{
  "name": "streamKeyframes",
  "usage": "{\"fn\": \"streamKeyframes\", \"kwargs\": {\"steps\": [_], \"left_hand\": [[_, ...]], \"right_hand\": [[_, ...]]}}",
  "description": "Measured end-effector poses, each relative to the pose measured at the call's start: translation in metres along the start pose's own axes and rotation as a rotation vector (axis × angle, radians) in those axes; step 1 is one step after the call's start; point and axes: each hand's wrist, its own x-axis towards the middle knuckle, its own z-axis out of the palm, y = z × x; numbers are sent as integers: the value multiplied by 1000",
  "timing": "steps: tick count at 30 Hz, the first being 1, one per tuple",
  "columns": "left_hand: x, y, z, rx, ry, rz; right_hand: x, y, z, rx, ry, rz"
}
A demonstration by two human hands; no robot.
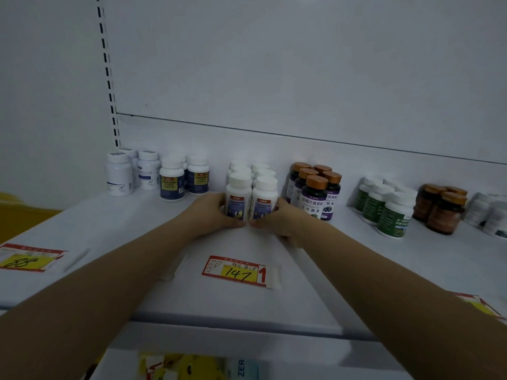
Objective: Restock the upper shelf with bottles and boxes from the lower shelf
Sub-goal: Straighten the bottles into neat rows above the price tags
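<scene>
A: Bottles: two white-capped bottles [251,200] side by side on upper shelf [370,259], front of a short column, roughly 12 o'clock from price tag 147 [237,271].

B: Hands?

A: Left hand [212,212] cupped on the left bottle's outer wall, right hand [277,220] on the right bottle's outer wall. Fingers curled narrow around the lower bodies, thumbs meeting low in front. Pressing the pair together. Bases look seated on the shelf, but hidden behind the thumbs.

B: Handling?

A: Likely rigid plastic, light, glossy label wrap, so slick under a side squeeze. Tall and narrow, easy to tip. Not fragile by the look of it.

B: Grip point?

A: Low on the body, below label middle, opposite sides. Avoid the caps: a top push tips them backward into the row behind.

B: Neighbours?

A: Bronze-capped purple bottles [314,197] just beside at 3 o'clock, nearly touching the right knuckles. Blue-label bottles [183,178] at 10 o'clock, apart. Green-label bottles [384,207] further toward 3 o'clock, well apart.

B: Risk?

A: Right-hand clearance tight; a knuckle bump could topple the purple front bottle. Better to release straight back toward 6 o'clock.
</scene>
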Motion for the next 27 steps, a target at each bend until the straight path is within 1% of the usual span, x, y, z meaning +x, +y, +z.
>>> {"fn": "streamKeyframes", "kwargs": {"steps": [6, 16, 18, 22, 23, 24, 25, 26, 27], "left_hand": [[1, -3, 0, -34, -1, -7], [5, -4, 0, -20, -2, -30], [9, -5, 0, -6, -11, -78], [12, 2, -4, 57, -44, -199], [9, 7, -5, 54, -24, -216], [4, 15, -6, 67, 31, -206], [-5, 25, -6, 107, 120, -158], [-16, 38, -5, 175, 227, -59], [-29, 53, -2, 271, 330, 97]], "right_hand": [[3, 3, 0, 30, -7, 16], [2, 4, 0, 67, -2, 40], [0, 3, 1, 80, 9, 67], [-10, 6, -2, 109, 90, 145], [-15, 8, -5, 105, 106, 159], [-21, 10, -10, 94, 114, 172], [-27, 14, -17, 82, 113, 183], [-33, 20, -25, 70, 103, 190], [-39, 27, -35, 51, 85, 192]]}}
